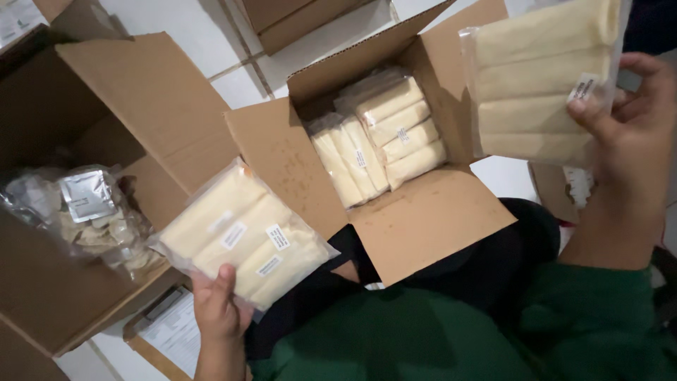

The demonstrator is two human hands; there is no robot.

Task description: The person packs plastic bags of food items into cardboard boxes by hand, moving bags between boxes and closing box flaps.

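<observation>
Green sleeves fill the bottom of the view, and from them the left hand (217,310) comes up with a clear plastic pack of cream-coloured rolls (243,236) pinched at its near edge, thumb on top, fingers hidden beneath. The pack juts out flat over the gap between the two cartons, so most of its weight hangs beyond the grip; I'd say that slick film could slide out of so shallow a pinch. Up at the right edge, the right hand (631,120) is closed on a second pack of rolls (543,77), thumb pressed on a small white label, fingers curled behind. This one stands nearly upright and partly out of frame; a hard squeeze could dent the soft rolls, as I read it.

Between the hands sits the open brown cardboard box (430,219), flaps splayed, with more of the same packs stacked inside, glossy and labelled. To the left, a larger open carton (141,99) holds a crinkled clear bag of pale pieces with a silvery sachet (88,195). A clipboard with paper (169,331) lies on the white tiled floor (176,28), near the left wrist
</observation>
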